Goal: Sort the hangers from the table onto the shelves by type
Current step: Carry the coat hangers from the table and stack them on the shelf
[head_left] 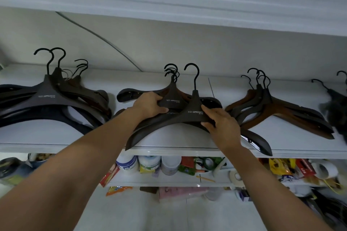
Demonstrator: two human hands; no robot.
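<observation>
A wide dark brown hanger point(180, 118) with white lettering lies on top of the middle pile on the white shelf point(56, 146). My right hand point(221, 124) grips its right arm beside the neck. My left hand point(150, 106) grips the hanger point(173, 100) just beneath it in the same pile. A pile of large dark hangers point(47, 103) lies to the left. To the right sits a pile of slimmer brown and dark hangers point(277, 110).
At the far right edge of the shelf lie black hangers point(338, 107), blurred. The shelf below holds white jars point(148, 163), packets point(277, 167) and tape rolls. Another white shelf board runs overhead. A thin cable curves across the back wall.
</observation>
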